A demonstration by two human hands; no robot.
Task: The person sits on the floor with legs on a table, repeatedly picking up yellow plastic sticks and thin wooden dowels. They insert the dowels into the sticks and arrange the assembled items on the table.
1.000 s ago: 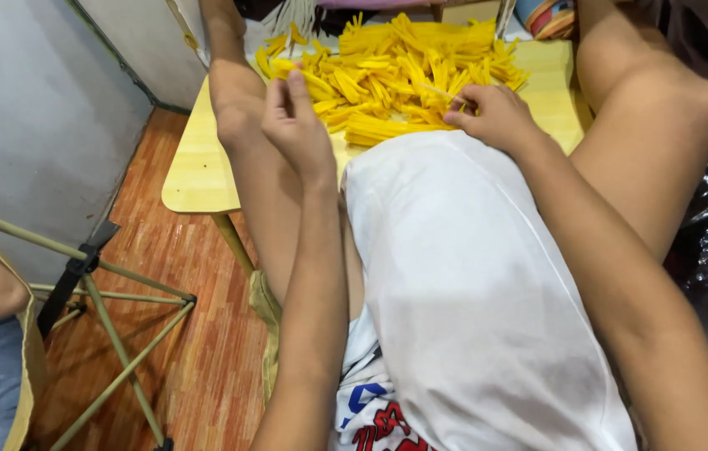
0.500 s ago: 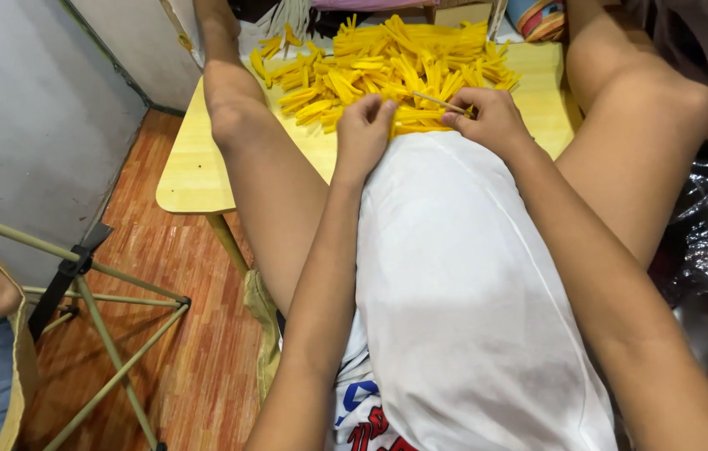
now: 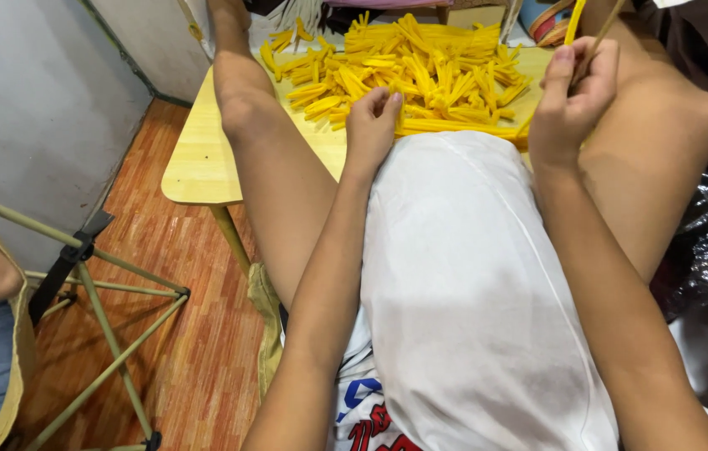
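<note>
Hands: two, left and right
Yellow strips: one big pile, too many to count
Thin sticks: one, in the right hand
Tables: one
Folding stands: one

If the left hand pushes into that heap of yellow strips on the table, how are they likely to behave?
The yellow strips lie loose and criss-crossed, so they would probably slide and scatter rather than move as one. They look thin and flat, so likely light and unlikely to roll. Some near the table edge could slip off. The left hand rests at the heap's near edge.
</note>
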